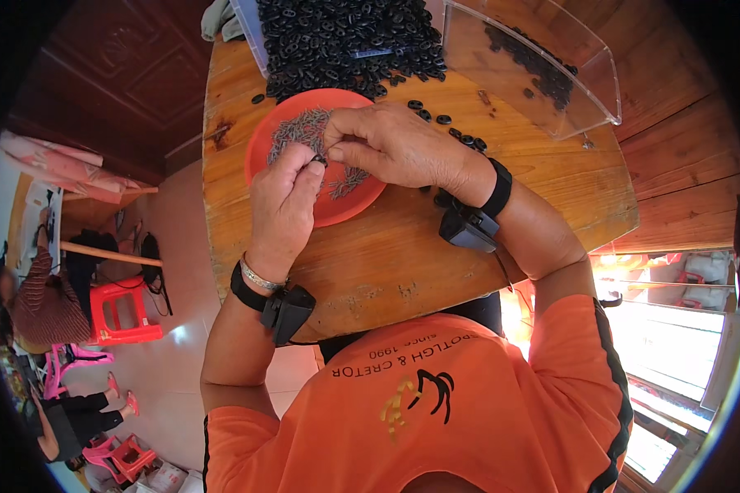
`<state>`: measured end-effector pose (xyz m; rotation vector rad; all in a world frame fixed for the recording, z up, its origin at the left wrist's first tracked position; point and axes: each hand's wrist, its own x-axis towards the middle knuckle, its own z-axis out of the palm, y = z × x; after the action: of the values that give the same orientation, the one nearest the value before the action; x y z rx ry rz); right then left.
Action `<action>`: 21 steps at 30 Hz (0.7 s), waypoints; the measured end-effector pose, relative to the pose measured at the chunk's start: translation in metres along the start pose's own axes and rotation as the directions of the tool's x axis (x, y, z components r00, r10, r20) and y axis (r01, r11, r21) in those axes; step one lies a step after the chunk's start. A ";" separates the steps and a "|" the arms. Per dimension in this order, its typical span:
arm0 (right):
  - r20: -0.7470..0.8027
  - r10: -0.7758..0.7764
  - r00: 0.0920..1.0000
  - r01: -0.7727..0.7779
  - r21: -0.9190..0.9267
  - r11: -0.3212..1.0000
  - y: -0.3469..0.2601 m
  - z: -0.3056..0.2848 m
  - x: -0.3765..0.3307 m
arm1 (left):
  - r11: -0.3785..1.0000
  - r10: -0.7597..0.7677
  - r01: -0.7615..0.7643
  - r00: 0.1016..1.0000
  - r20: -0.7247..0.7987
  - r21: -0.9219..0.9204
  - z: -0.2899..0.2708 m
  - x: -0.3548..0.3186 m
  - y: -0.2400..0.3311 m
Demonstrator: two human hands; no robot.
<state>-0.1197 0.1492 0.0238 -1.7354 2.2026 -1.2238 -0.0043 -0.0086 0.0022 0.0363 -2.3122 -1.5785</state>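
Note:
Over an orange-red plate point(259, 152), both hands meet at their fingertips. Between thumb and forefinger of my left hand point(284, 205) is a small black oval piece point(320, 159), mostly covered by the fingers. My right hand point(390, 148) is closed in a pinch right beside it; whatever its fingertips hold is too small or hidden to make out. Many thin grey metal pins point(304, 127) lie loose on the plate under the hands. Beyond the plate's far rim spreads a large heap of black oval pieces with holes point(345, 37).
A clear plastic bin point(543, 115) with some black pieces stands at the far right of the wooden table point(485, 271). Several black pieces point(444, 120) lie loose by my right wrist. At left, people sit near a red stool point(123, 311).

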 end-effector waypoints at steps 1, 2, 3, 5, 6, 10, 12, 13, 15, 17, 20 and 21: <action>-0.008 -0.026 1.000 0.026 -0.005 1.000 0.001 0.001 0.000 | 0.999 0.032 -0.032 0.999 0.006 0.024 -0.001 0.000 -0.002; -0.008 -0.026 1.000 0.026 -0.004 1.000 0.001 0.002 0.001 | 0.997 0.064 -0.064 0.998 0.012 0.048 -0.001 0.000 -0.003; -0.004 -0.031 1.000 0.031 -0.001 1.000 0.002 0.002 0.001 | 0.997 0.064 -0.064 0.998 0.014 0.047 0.000 0.000 -0.001; -0.001 -0.034 0.999 0.034 0.001 0.999 0.003 0.002 0.000 | 0.999 -0.006 0.005 1.000 0.027 0.045 0.001 0.000 0.002; 0.009 -0.019 1.000 0.019 0.003 1.000 0.001 0.001 0.000 | 0.999 -0.007 0.006 1.000 0.026 0.046 0.000 0.000 0.002; 0.008 -0.012 1.000 0.012 -0.002 1.000 0.002 0.005 0.000 | 0.994 0.049 -0.051 0.999 0.016 0.095 0.001 -0.002 0.002; -0.015 0.001 1.000 -0.001 0.015 1.000 -0.001 0.006 0.000 | 0.992 0.040 -0.041 0.999 0.013 0.116 0.002 -0.002 0.003; -0.038 0.013 0.999 -0.012 0.032 0.999 -0.003 0.007 0.000 | 0.992 0.043 -0.044 0.999 0.004 0.122 0.002 -0.003 0.002; -0.048 0.015 0.999 -0.014 0.028 1.000 -0.004 0.008 0.000 | 0.991 0.047 -0.046 0.999 -0.006 0.128 0.004 -0.004 0.004; -0.059 0.018 0.998 -0.017 0.023 1.000 -0.006 0.009 0.000 | 0.993 -0.002 0.003 1.000 -0.015 0.118 0.004 -0.005 0.007; -0.043 0.090 0.995 -0.086 0.075 0.993 -0.011 0.007 0.001 | 0.985 0.103 -0.098 0.994 -0.031 0.143 0.005 -0.006 0.001; -0.040 0.051 0.998 -0.049 0.054 0.997 -0.009 0.007 0.001 | 0.985 0.104 -0.099 0.994 -0.027 0.141 0.006 -0.006 0.002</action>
<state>-0.1097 0.1449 0.0249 -1.6397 2.2008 -1.3059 0.0001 -0.0013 0.0009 -0.0204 -2.3548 -1.3555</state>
